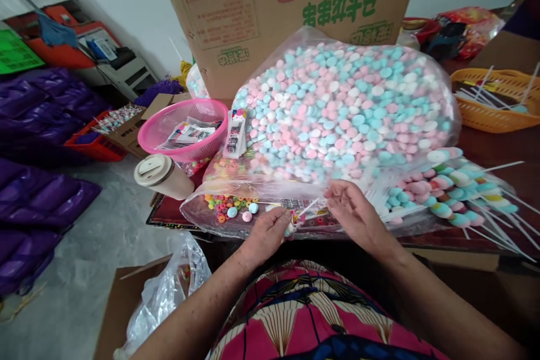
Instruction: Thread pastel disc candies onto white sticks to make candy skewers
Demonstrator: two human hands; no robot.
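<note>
My left hand [270, 230] is closed on a small printed candy wrapper [291, 226], its contents mostly hidden by the fingers. A white stick [310, 206] pokes up and to the right from it. Just right of the stick, my right hand [356, 214] has its fingers loosely bent and apart, with nothing visible in them. Both hands are over the near edge of a clear plastic bag [194, 211]. Ring-shaped candies [223, 211] and a few loose round marshmallows [247, 216] lie left of my hands. Behind is a large heap of pink, blue and white marshmallows [337, 107].
A big cardboard box [270, 22] stands behind the heap. To the left are a pink basket [147, 138] of wrappers, a stack of wrappers [235, 135] and a lidded cup [169, 180]. Marshmallow skewers [455, 191] and a yellow basket [498, 121] with sticks are at right.
</note>
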